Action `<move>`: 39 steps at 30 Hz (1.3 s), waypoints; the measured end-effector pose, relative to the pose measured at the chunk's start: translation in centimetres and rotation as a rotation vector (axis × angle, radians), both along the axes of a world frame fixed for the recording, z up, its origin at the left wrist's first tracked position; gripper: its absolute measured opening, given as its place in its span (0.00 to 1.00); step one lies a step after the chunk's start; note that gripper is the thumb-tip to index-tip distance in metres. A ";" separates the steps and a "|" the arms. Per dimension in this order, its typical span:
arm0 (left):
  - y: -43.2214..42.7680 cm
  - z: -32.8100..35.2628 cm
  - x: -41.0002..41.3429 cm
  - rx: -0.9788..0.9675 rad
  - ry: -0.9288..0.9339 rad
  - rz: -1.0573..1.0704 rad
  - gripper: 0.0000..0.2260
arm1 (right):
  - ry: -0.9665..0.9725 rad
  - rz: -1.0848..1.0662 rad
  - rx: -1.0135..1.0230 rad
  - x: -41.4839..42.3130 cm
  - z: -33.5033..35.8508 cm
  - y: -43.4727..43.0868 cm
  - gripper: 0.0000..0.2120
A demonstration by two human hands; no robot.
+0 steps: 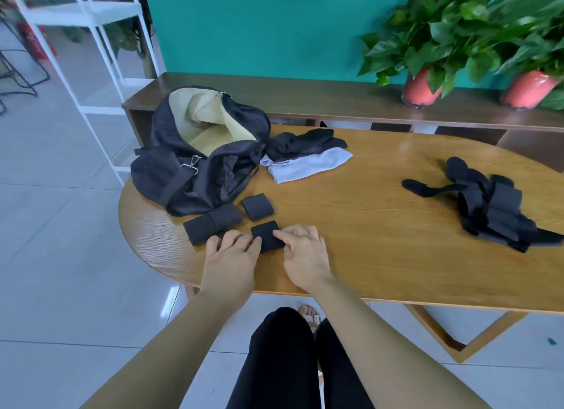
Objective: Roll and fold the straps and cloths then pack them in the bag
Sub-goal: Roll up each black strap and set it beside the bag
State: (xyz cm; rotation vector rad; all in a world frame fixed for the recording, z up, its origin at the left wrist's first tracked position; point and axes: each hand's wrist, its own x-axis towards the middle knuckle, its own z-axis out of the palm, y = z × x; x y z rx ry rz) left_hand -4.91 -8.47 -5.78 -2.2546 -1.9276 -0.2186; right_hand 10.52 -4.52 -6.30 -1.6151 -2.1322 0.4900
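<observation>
bag (195, 164) on table (381, 240), left | cloths (305, 161) right of bag | rolled straps (258, 206) before bag | loose straps (494, 207) far right

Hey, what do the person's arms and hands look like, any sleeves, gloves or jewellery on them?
The left hand and the right hand wear no gloves, and no watch, bracelet or ring is visible on either. The arms behind them are bare for as far as the view shows them, with no sleeve in sight.

Fingers (244, 240) hide part of the folded strap (266, 234); the strap pile (494, 207) is blurred.
</observation>
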 end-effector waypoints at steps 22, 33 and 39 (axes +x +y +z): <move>0.9 2.3 2.6 -0.027 -0.007 -0.033 0.28 | 0.023 -0.063 -0.011 2.9 1.6 0.2 0.27; 4.2 4.5 15.6 -0.089 0.036 -0.266 0.27 | 0.018 -0.336 0.071 17.3 3.0 0.9 0.22; 5.9 4.8 22.8 -0.063 0.003 -0.371 0.27 | 0.132 -0.529 0.170 24.2 2.8 1.1 0.19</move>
